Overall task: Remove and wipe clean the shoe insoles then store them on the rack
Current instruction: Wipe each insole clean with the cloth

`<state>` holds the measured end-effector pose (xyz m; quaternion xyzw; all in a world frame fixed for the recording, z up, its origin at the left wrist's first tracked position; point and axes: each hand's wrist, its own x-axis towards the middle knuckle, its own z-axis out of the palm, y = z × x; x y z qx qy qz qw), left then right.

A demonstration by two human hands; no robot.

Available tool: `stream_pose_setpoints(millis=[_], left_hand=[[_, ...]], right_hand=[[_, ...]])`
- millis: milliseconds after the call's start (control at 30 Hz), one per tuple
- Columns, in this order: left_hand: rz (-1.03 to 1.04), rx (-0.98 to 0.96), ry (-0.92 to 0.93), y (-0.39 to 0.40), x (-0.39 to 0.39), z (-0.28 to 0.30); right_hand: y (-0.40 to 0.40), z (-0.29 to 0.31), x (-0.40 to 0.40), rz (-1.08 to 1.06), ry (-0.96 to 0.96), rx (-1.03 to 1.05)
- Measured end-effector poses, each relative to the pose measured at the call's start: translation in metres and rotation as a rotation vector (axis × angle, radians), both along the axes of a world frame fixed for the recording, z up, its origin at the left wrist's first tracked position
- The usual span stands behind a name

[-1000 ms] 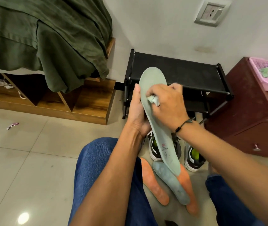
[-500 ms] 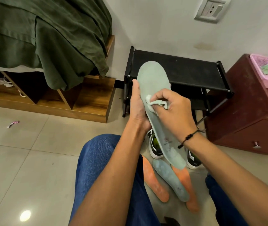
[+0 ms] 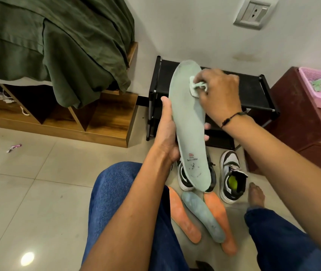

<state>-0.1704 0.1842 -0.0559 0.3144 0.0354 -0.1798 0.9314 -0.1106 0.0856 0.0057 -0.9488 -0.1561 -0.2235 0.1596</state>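
Note:
My left hand grips a long pale green insole round its middle, holding it upright in front of the black shoe rack. Near the insole's toe end, my right hand pinches a small white cloth against its surface. On the floor below lie two orange insoles with a blue-grey insole between them. Two black-and-white sneakers stand beyond them; the left one is partly hidden by the held insole.
A bed with a green blanket on a wooden base is at the left. A dark red cabinet with a pink basket stands at the right. My knees in blue jeans and a bare foot are near the insoles.
My right hand has moved the cloth up the insole from its middle toward the toe end. My left hand keeps the same grip.

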Motion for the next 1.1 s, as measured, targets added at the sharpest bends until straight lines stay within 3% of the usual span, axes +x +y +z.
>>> stream_pose_setpoints(millis=[67,200,300,367,467,567,667,800,933,1100], left_hand=[[0.017,-0.020,0.015,-0.001,0.000,-0.001],[0.083,-0.126,0.057,0.003,0.000,-0.003],[0.059,-0.102,0.028,0.008,0.000,-0.004],[0.042,-0.107,0.034,0.008,-0.001,-0.002],[0.018,-0.102,0.014,0.006,-0.001,0.003],[0.020,-0.063,0.018,0.002,-0.001,0.004],[0.062,-0.060,0.028,-0.002,0.000,0.002],[0.055,-0.050,0.059,0.003,0.000,-0.002],[0.051,-0.068,0.088,0.008,0.001,-0.003],[0.087,-0.041,0.054,0.000,0.006,-0.005]], right_hand=[[0.007,-0.010,-0.009,0.037,-0.018,-0.075],[0.027,-0.030,-0.055,0.160,-0.020,0.106],[0.024,-0.033,-0.078,0.284,0.026,0.165],[0.011,-0.022,-0.072,0.323,0.032,0.130],[-0.006,0.002,-0.043,0.189,-0.085,0.106],[-0.012,0.006,-0.023,0.076,-0.076,-0.094],[-0.002,-0.016,-0.032,0.129,-0.045,-0.215],[0.019,-0.039,-0.075,0.196,0.086,0.138],[0.009,-0.042,-0.095,0.325,0.176,0.270],[-0.016,-0.014,-0.057,0.156,0.115,0.418]])
